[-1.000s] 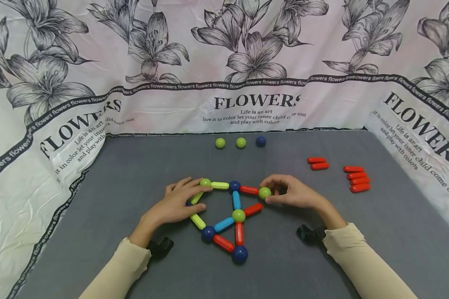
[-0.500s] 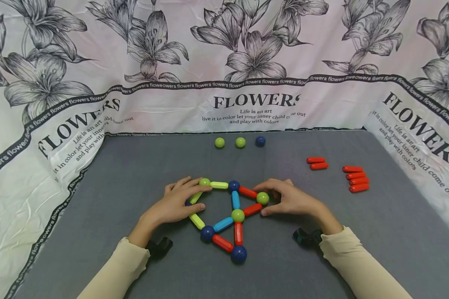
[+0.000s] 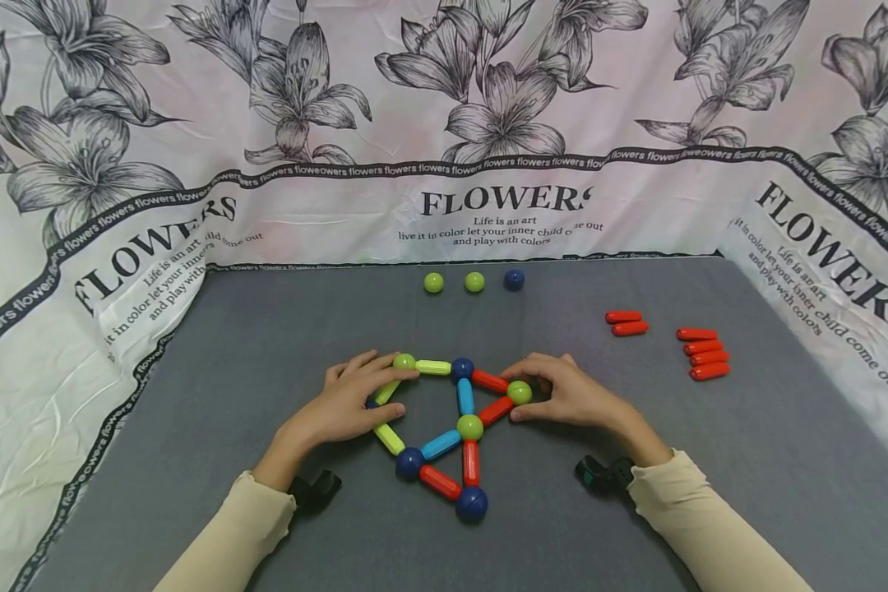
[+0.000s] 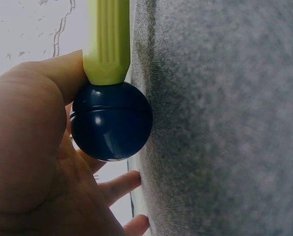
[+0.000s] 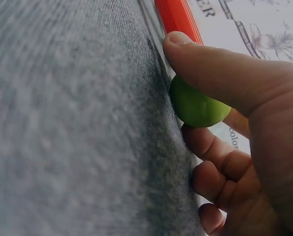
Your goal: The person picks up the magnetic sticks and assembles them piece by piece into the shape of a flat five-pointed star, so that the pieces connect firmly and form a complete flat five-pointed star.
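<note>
Magnetic rods and balls form a joined flat shape on the grey cloth in the head view. My left hand rests over its left corner, fingers relaxed beside the upper green ball. A dark blue ball, mostly hidden in the head view, sits under that hand, joined to a yellow-green rod. My right hand holds the right-hand green ball between thumb and curled fingers. Two red rods, an upper one and a lower one, meet that ball. The central green ball links several rods.
Two loose green balls, the left one and the right one, lie by a blue ball at the back. Two red rods and a stack of several more lie at the right. A printed flower cloth stands behind.
My right hand has brought the green ball and its red rod down and slightly left. The lower red rod now meets that ball. The left hand has stayed put.
</note>
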A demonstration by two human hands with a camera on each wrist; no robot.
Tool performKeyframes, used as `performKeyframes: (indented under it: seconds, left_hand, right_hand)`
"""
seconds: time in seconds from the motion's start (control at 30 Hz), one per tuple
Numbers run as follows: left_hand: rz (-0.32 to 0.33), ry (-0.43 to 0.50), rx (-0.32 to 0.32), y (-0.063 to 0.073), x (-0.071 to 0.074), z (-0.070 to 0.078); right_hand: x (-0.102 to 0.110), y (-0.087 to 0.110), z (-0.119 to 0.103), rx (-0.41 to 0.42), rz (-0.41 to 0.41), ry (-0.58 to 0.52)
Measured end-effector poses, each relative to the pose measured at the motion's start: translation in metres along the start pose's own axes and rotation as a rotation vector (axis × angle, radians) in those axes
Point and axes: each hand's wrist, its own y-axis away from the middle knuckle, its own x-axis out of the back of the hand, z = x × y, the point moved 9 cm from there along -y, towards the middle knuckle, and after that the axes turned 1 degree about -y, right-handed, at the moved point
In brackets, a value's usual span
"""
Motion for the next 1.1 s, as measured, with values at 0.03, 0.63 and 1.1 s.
performKeyframes:
  seconds: [0.03, 0.63, 1.1]
  left_hand:
    - [0.001, 0.000, -0.001, 0.000, 0.000, 0.000]
    - [-0.062, 0.057, 0.006, 0.004, 0.005, -0.006]
    - [0.091, -0.036, -0.025, 0.001, 0.018, 0.004]
  right_hand:
    - [0.000, 0.000, 0.001, 0.000, 0.002, 0.001]
    - [-0.001, -0.001, 0.000, 0.012, 0.025, 0.018]
    - [-0.003, 0.003, 0.000, 0.028, -0.104, -0.085]
